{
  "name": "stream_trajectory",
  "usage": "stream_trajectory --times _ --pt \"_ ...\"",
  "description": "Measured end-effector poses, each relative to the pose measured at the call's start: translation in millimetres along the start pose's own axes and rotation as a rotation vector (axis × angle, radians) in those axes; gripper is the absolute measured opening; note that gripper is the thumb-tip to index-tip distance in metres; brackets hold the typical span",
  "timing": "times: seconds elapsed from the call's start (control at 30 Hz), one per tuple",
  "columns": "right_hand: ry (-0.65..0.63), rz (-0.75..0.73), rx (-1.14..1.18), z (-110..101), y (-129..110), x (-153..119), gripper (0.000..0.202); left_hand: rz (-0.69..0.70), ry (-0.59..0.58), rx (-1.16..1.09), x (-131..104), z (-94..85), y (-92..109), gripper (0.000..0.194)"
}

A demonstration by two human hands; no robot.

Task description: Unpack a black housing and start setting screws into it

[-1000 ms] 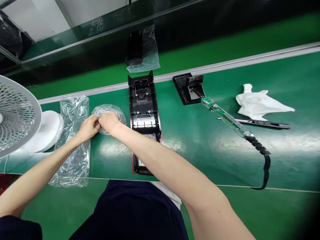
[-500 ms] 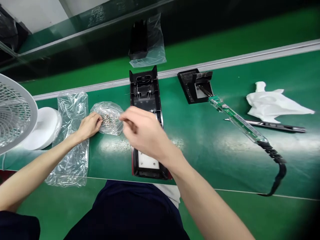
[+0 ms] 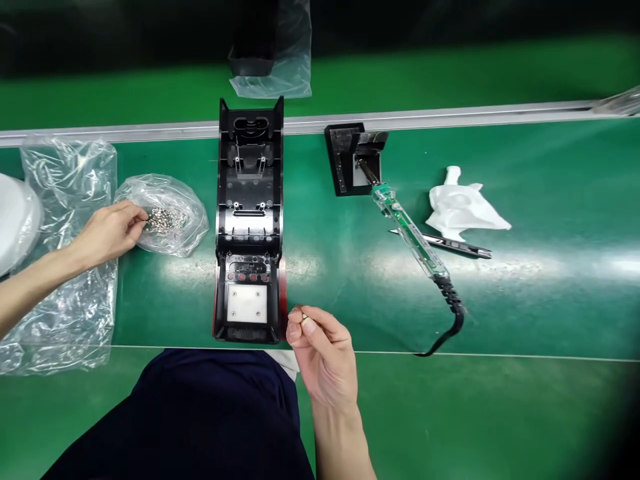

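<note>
My left hand (image 3: 114, 230) is closed in a pinch at the left rim of a clear plastic bag (image 3: 193, 227), where its fingertips touch the bag's edge. Inside the bag lies a heap of tiny shiny metal parts (image 3: 165, 219). My right hand (image 3: 325, 353) is turned palm up near the front edge of the bench. Between its thumb and fingers sits a small brass-coloured metal part (image 3: 304, 317), mostly covered. Left of that hand lies a long black plastic housing (image 3: 250, 183), its inside facing up, with a white plate (image 3: 247, 303) at the near end.
A soldering iron (image 3: 413, 233) rests in a black stand (image 3: 343, 163), its cable trailing to the bench edge. Right of it are a craft knife (image 3: 457, 245) and a crumpled white piece (image 3: 465, 207). A large clear bag (image 3: 70, 267) and a white disc (image 3: 17, 220) lie left.
My right hand has moved from beside the small bag, across the housing to its near right side, and turned palm up. My left hand stays at the bag. The view has shifted right.
</note>
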State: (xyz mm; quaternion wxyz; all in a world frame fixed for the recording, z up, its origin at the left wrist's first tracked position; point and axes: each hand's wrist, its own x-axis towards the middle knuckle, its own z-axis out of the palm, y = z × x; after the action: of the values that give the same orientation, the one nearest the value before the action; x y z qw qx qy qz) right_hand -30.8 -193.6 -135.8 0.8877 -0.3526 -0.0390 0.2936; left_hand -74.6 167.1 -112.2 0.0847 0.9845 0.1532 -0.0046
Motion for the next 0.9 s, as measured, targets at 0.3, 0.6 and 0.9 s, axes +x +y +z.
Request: stream_trajectory --times 0.3,0.6,0.9 --pt "0.033 0.036 -0.022 -6 3 4 0.010 -0.010 -0.012 0.124 -1 0.1 5 0.023" --pt "0.166 -0.035 -0.163 -10 -4 4 0.009 0.002 0.326 -0.149 -22 -33.3 34 0.017" --pt "0.281 -0.055 -0.308 4 -4 18 0.016 -0.669 -0.057 -2.001 -70 6.1 118 0.017"
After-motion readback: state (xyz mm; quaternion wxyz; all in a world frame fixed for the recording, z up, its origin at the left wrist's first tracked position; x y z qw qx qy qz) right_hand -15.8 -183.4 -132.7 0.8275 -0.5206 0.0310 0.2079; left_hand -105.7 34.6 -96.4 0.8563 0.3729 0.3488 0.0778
